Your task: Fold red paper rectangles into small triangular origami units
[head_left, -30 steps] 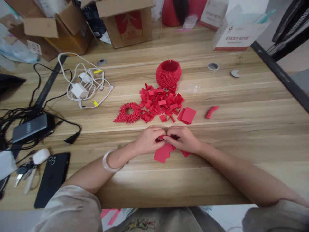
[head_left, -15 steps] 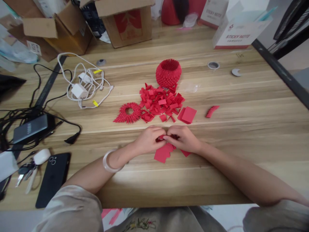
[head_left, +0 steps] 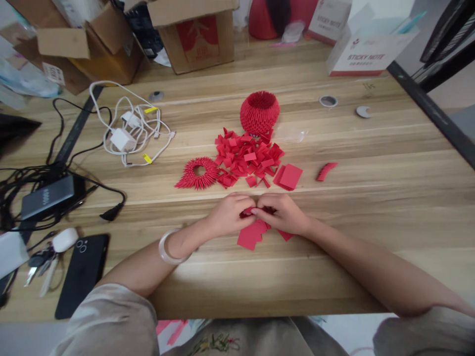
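Note:
My left hand point(head_left: 230, 213) and my right hand point(head_left: 282, 213) meet fingertip to fingertip near the front of the wooden table point(head_left: 389, 198), both pinching one small red paper piece point(head_left: 246, 213), mostly hidden by my fingers. Flat red paper squares point(head_left: 251, 235) lie under my hands. Just beyond them is a pile of folded red paper pieces point(head_left: 248, 158), a red spiky paper ring point(head_left: 197, 173) to its left and a small stack of red squares point(head_left: 289, 176) to its right. A round red paper bowl point(head_left: 259, 112) stands behind the pile.
A short red chain of folded pieces point(head_left: 326, 171) lies to the right. White chargers and cables point(head_left: 129, 131) sit left of centre; a black phone point(head_left: 81, 275), keys point(head_left: 40, 264) and a power bank point(head_left: 46, 197) at the left edge. Cardboard boxes point(head_left: 195, 34) and sticky note boxes point(head_left: 365, 49) line the back.

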A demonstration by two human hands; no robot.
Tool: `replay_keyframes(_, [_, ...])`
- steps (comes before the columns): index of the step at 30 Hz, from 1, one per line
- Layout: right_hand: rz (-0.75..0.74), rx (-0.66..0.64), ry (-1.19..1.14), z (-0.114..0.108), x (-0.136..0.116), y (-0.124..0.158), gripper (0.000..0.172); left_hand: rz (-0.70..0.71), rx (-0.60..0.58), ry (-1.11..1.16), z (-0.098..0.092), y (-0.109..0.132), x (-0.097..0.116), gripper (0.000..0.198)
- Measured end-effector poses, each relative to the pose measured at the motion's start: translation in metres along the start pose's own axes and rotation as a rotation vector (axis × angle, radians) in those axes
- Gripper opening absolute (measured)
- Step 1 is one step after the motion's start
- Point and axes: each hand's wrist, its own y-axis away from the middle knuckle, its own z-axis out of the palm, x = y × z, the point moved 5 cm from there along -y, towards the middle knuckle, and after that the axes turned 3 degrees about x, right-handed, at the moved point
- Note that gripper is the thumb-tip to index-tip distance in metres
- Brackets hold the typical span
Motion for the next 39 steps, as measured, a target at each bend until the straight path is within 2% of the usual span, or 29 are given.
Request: replay_keyframes(39, [-0.014,0.002,0.001,-0.0005,-0.0005,-0.0008,0.031,0.011,0.018,0.002,-0.0007,0.0002,0.0003,0.021])
